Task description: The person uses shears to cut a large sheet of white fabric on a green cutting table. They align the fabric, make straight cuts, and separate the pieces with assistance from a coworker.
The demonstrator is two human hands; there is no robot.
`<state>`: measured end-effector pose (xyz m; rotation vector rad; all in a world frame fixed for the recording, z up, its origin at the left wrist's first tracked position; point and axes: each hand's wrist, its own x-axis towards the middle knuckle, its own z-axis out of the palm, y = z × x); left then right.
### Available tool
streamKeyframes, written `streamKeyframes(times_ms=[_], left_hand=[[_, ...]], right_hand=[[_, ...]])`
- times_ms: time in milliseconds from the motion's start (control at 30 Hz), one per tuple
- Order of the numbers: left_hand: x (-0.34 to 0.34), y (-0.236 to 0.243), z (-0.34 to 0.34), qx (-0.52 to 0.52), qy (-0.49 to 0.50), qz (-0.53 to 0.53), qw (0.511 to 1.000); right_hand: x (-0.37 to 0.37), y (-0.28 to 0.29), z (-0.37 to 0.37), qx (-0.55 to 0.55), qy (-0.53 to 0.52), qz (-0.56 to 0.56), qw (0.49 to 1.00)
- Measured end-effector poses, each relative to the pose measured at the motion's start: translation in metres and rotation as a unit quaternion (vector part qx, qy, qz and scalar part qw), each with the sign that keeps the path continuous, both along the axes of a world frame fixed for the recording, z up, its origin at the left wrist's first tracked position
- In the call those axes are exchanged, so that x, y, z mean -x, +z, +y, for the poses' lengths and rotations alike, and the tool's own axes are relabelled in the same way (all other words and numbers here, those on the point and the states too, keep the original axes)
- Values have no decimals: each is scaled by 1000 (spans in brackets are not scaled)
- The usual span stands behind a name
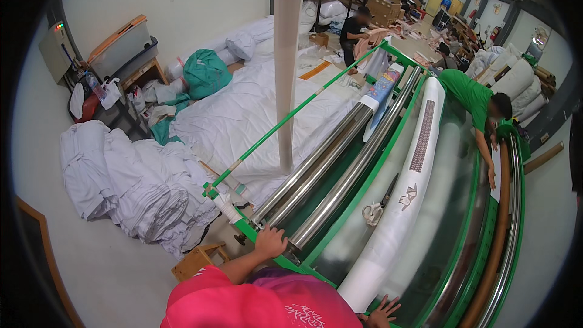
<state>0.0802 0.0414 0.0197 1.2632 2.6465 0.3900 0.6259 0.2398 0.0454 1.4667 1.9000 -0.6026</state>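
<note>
At the left of the frame, a large heap of white cloth [133, 188] slumps against the wall, with a green bundle [206, 74] above it toward upper left. A small wooden stool [197, 261] sits at lower left of centre. Just right of it, the person's left hand [270, 242] reaches out from a bright pink sleeve [200, 276], palm down on the near end of a green frame, beside the metal rollers [322, 211]; its fingers lie close together and slightly bent, though whether they grip cannot be told. The rollers slant up toward top centre. Right of them, scissors [372, 214] lie on a green-framed bench [340, 255], beside a long white roll [395, 218] with dark printed patterns, stretching from bottom centre to upper right. At the bottom, just right of the roll's near end, the person's right hand [382, 313] has its fingers spread wide, seemingly touching the bench top. At right, a co-worker in green [467, 88] leans over the far side, arms stretched down near a brown tube [501, 218].
</note>
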Motion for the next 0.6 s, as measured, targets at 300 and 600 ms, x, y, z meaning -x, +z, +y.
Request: streamKeyframes(times_ms=[300,600], left_hand=[[1,0,2,35,-3,-8,999],[2,-3,3,48,-8,-9,999]], right_hand=[[11,24,0,-20,-27,28,999],[4,7,0,-22,-36,14,999]])
